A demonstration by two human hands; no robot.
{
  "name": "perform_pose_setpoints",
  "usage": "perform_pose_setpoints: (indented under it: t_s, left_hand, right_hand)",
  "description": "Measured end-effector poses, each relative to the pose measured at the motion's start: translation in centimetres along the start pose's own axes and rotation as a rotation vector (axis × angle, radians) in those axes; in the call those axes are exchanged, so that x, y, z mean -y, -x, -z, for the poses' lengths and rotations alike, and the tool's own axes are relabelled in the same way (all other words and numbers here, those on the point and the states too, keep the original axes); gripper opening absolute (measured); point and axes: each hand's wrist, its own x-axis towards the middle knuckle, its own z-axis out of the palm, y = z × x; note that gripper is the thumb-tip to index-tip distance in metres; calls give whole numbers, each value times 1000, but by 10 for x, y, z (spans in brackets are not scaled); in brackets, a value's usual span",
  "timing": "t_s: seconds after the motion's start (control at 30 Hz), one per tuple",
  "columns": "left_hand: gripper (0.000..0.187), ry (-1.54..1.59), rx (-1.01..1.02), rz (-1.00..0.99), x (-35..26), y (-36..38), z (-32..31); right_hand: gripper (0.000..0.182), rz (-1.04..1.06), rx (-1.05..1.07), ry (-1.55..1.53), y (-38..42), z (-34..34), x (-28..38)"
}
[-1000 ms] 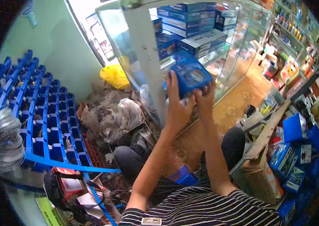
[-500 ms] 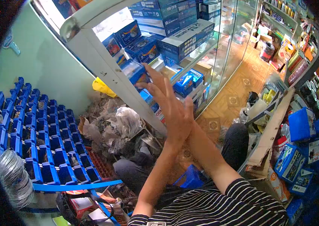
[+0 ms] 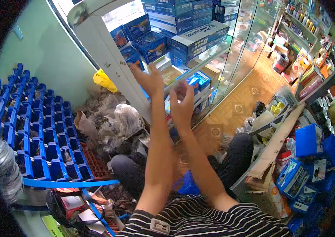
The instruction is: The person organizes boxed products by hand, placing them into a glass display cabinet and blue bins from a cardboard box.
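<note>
Both of my hands are raised in front of a glass-fronted display cabinet (image 3: 116,75). My left hand (image 3: 150,81) is open with its fingers apart, close to the white frame post, and holds nothing. Slightly lower and to the right is my right hand (image 3: 182,106). Its fingers are curved and apart, with nothing visible in them, and motion blurs their tips. Beyond the hands, blue printed boxes (image 3: 149,46) sit on the cabinet shelf beside a long lighting box (image 3: 200,39). A smaller blue box (image 3: 200,80) lies on a lower level, just behind my right hand.
Blue parts bins (image 3: 51,152) line the left wall beside a coil of wire (image 3: 6,170). Plastic bags (image 3: 126,118) are heaped by the cabinet. On the right, a cardboard piece (image 3: 276,142) and blue boxes (image 3: 293,178) crowd close. Patterned floor (image 3: 238,108) runs along the cabinet.
My hands were together, overlapping at the wrists; now they are apart, the left hand farther left and the right hand lower and left. The view has shifted slightly.
</note>
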Motion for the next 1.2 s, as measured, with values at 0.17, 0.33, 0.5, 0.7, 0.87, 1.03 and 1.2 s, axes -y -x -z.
perform_pose_setpoints:
  t_s: [0.17,0.33,0.5,0.7,0.87,1.03,1.2]
  left_hand:
    - [88,-69,-169,-40,-4,8,-10]
    - [70,-39,-272,230,-36,10,14]
    - [72,19,-205,323,-44,-2,17]
    - [76,-229,-108,255,-31,-8,2]
    - [82,-81,-67,-13,3,20,-5]
    - [58,156,643,-268,-41,129,35]
    - [53,889,1285,164,-18,213,87]
  right_hand:
    - [37,9,52,-3,-5,6,4]
    - [46,217,124,159,-83,-54,-2]
    - [76,297,492,452,-144,-89,-37]
    - [66,438,596,781,-131,-85,-39]
    - [30,440,507,229,-99,-44,-53]
    - [26,-133,-46,26,38,54,-43]
    - [31,-27,258,379,120,176,99]
